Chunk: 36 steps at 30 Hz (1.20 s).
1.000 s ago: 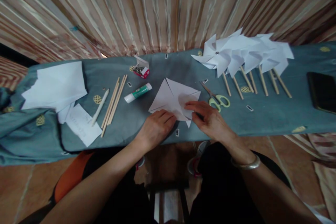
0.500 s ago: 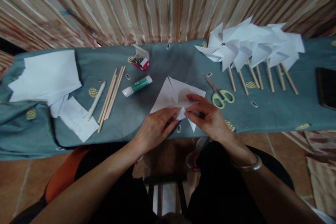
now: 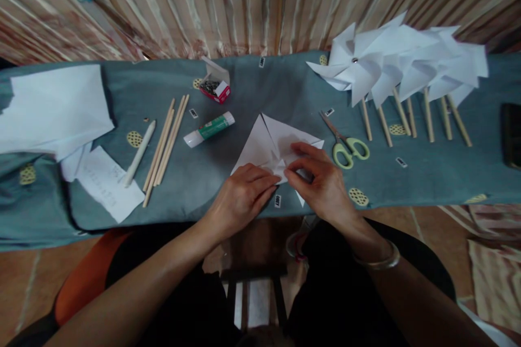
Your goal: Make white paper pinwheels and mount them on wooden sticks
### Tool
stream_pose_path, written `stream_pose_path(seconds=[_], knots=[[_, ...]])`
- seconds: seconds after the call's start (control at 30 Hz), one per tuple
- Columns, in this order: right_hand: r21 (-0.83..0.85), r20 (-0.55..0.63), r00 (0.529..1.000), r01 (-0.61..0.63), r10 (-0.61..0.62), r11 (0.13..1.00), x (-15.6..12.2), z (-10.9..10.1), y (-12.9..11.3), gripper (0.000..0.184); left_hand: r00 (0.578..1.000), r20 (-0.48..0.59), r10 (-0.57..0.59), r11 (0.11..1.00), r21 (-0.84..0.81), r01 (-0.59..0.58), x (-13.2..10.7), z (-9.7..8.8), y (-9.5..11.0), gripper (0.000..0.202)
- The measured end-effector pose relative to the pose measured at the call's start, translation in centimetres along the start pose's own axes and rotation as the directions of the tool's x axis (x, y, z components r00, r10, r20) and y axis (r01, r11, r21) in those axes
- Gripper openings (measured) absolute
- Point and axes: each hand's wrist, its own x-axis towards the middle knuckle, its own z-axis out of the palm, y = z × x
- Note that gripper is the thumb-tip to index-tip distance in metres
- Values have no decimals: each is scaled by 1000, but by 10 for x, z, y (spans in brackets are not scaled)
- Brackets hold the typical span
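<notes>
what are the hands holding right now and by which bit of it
The slit white paper, by its near side: the left hand grips there, the right hand pinches beside the folded-in flap.

striped curtain (image 3: pixel 244 5) | brown tiled floor (image 3: pixel 44 282) | cloth-covered table (image 3: pixel 435 184) | dim light
</notes>
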Motion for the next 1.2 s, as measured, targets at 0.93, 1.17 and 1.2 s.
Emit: stream_pose_path(seconds=[0.93, 1.17, 1.2], knots=[[-94, 29, 992, 124, -122, 988, -3, -1, -4, 20, 999, 27, -36, 999, 15, 36, 3, 0, -3, 18], [-163, 116, 981, 173, -155, 971, -1, -3, -7, 34, 999, 28, -31, 999, 13, 30, 3, 1, -3, 18], [-173, 124, 978, 190, -170, 966, -2, -2, -6, 35, 999, 28, -29, 999, 16, 29, 3, 1, -3, 18]])
